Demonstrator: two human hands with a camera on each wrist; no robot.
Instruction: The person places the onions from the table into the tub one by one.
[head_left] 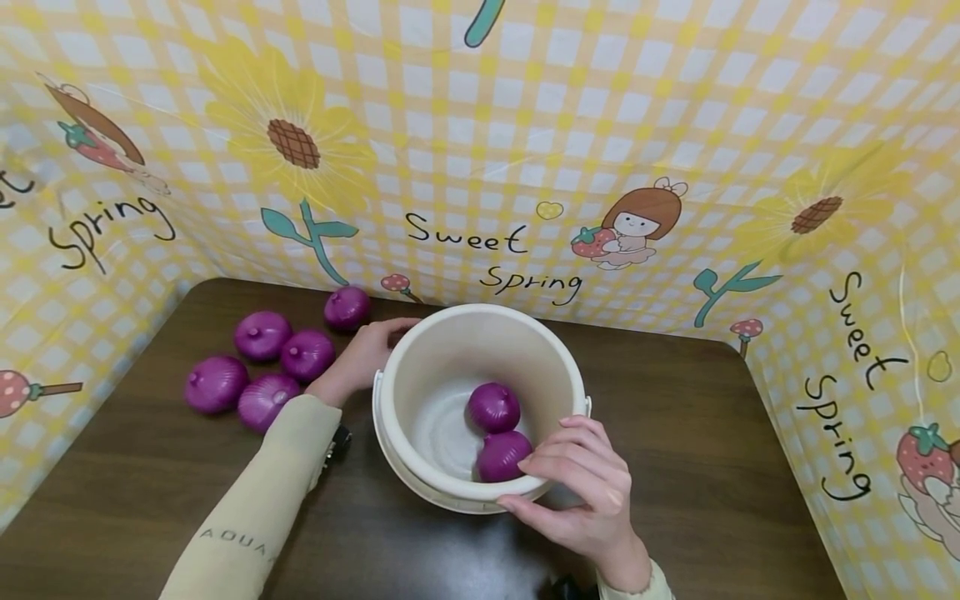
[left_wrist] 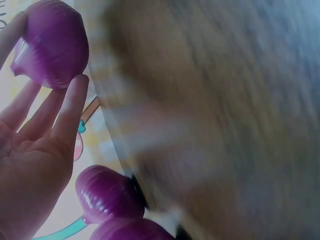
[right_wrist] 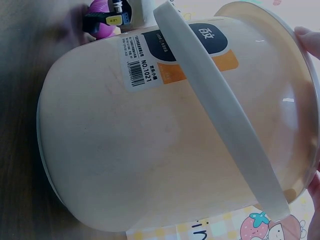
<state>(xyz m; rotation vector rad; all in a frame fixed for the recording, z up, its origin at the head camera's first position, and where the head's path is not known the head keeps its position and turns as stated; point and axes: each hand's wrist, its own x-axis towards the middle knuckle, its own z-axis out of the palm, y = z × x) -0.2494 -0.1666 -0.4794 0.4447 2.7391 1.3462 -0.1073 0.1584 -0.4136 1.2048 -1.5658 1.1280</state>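
A cream bucket point(head_left: 474, 310) stands upright on the table, with two purple onions point(head_left: 494, 407) inside. My right hand point(head_left: 585, 487) grips its near right rim, fingers over the edge and thumb outside. Reaching around the bucket's far left side, my left hand point(head_left: 363, 354) has its fingertips hidden in the head view. The left wrist view shows that hand point(left_wrist: 42, 155) holding an onion point(left_wrist: 55, 42) between thumb and fingers. From the right wrist view, the bucket point(right_wrist: 135, 145) shows its label and white handle point(right_wrist: 220, 110).
Several more purple onions point(head_left: 262, 336) lie on the dark wooden table point(head_left: 675, 417), left of the bucket. A yellow checked cloth point(head_left: 450, 125) hangs behind the table and along its sides. Much of the left wrist view is blurred.
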